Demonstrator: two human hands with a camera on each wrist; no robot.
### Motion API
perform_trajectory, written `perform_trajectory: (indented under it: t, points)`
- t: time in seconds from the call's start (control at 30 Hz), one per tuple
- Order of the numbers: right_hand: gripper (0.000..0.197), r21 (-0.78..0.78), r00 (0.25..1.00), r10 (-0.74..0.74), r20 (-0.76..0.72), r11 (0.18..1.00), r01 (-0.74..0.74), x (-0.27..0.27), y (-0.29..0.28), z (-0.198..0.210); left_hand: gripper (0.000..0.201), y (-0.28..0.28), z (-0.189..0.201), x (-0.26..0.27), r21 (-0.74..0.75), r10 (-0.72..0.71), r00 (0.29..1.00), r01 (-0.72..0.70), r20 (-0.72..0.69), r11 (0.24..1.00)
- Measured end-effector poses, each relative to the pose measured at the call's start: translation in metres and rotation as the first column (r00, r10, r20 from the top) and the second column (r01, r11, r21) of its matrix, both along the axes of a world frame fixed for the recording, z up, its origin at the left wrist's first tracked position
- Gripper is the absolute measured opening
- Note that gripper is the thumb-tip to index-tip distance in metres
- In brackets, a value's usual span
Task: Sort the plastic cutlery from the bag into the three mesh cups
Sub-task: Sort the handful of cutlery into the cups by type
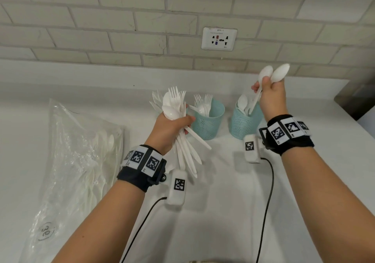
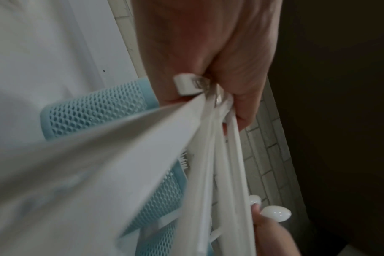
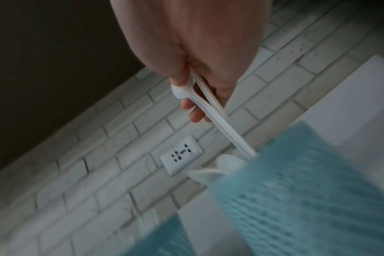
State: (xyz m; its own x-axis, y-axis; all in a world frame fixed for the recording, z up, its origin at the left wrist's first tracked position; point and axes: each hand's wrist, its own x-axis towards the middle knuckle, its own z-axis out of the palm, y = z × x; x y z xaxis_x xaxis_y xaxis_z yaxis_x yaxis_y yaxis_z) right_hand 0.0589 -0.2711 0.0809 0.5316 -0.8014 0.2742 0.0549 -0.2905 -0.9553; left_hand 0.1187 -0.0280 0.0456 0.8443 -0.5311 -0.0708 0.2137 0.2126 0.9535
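My left hand grips a bundle of mixed white plastic cutlery, with forks, spoons and knives fanned upward and handles pointing down. My right hand holds two white spoons bowls up, their handle tips dipping into the right teal mesh cup, which holds spoons. A second teal mesh cup beside it holds forks. In the left wrist view the bundle's handles fill the frame in front of a mesh cup. The right wrist view shows the two spoon handles above the blurred cup. A third cup is hidden.
A clear plastic bag with more white cutlery lies on the white counter at the left. A brick wall with a wall socket stands behind the cups. A dark object sits at the counter's right edge.
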Motion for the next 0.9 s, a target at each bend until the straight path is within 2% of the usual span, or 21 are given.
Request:
perform_trajectory:
  t: [0.07,0.13,0.2,0.23,0.3,0.37,0.4,0.43,0.47,0.5,0.53,0.57,0.6,0.63,0.7,0.8,0.9]
  points:
    - [0.036,-0.073,0.986,0.002,-0.168,0.997,-0.014,-0.003,-0.008,-0.016,0.027,-0.003,0.001,-0.002,-0.001,-0.014,1.000,0.014,0.004,1.000]
    - [0.038,-0.127,0.917,0.007,-0.398,0.990,-0.063,-0.006,-0.011,-0.028,0.029,-0.005,0.002,-0.002,-0.001,-0.007,1.000,0.007,0.007,1.000]
    - [0.051,-0.159,0.854,0.014,-0.521,0.981,-0.113,-0.007,-0.011,-0.033,0.032,-0.006,0.003,-0.001,-0.002,0.015,1.000,-0.015,0.006,1.000]
    - [0.059,-0.201,0.860,0.003,-0.511,0.972,-0.123,-0.007,-0.009,-0.033,0.033,-0.007,0.004,0.000,-0.006,0.028,1.000,-0.028,0.004,1.000]
    - [0.066,-0.398,0.916,-0.069,-0.395,0.912,-0.103,-0.006,0.001,-0.027,0.034,-0.007,0.004,0.001,-0.015,0.053,0.999,-0.053,-0.003,0.998]
    - [0.057,-0.553,0.978,-0.025,-0.207,0.828,-0.096,-0.006,0.023,-0.015,0.033,-0.007,0.004,0.002,-0.027,0.080,0.997,-0.080,-0.010,0.996]
    - [0.053,-0.539,0.982,0.086,-0.168,0.826,-0.164,-0.005,0.038,-0.008,0.033,-0.007,0.004,0.003,-0.034,0.094,0.996,-0.094,-0.013,0.995]
    - [0.053,-0.464,0.950,0.234,-0.207,0.831,-0.306,-0.007,0.055,-0.002,0.033,-0.006,0.004,0.002,-0.045,0.102,0.995,-0.103,-0.013,0.994]
    - [0.059,-0.327,0.856,0.403,-0.323,0.801,-0.501,-0.008,0.072,0.001,0.032,-0.006,0.005,0.003,-0.055,0.109,0.994,-0.110,-0.010,0.992]
    - [0.071,-0.159,0.695,0.553,-0.460,0.718,-0.677,-0.010,0.088,0.002,0.032,-0.005,0.006,0.003,-0.069,0.115,0.993,-0.115,-0.004,0.991]
    - [0.083,-0.023,0.514,0.646,-0.564,0.610,-0.792,-0.010,0.102,-0.001,0.032,-0.003,0.008,0.003,-0.086,0.119,0.993,-0.118,0.000,0.989]
    - [0.090,0.053,0.377,0.688,-0.620,0.516,-0.855,-0.010,0.112,-0.006,0.032,-0.002,0.010,0.002,-0.108,0.120,0.993,-0.119,0.002,0.987]
    - [0.092,0.081,0.309,0.704,-0.640,0.462,-0.883,-0.008,0.120,-0.013,0.033,0.000,0.011,0.003,-0.128,0.124,0.992,-0.122,0.003,0.984]
    - [0.090,0.086,0.300,0.709,-0.638,0.453,-0.887,-0.006,0.126,-0.018,0.035,0.001,0.013,0.003,-0.145,0.131,0.991,-0.128,0.010,0.981]
    - [0.075,0.110,0.338,0.726,-0.598,0.493,-0.863,-0.001,0.136,-0.024,0.037,0.003,0.014,0.003,-0.162,0.150,0.988,-0.143,0.030,0.976]
    - [0.027,0.208,0.336,0.803,-0.493,0.483,-0.850,0.004,0.149,-0.028,0.035,0.005,0.016,0.001,-0.164,0.156,0.987,-0.147,0.047,0.975]
    - [0.017,0.259,0.368,0.830,-0.419,0.498,-0.828,0.004,0.154,-0.028,0.035,0.011,0.016,0.004,-0.138,0.139,0.986,-0.126,0.090,0.982]
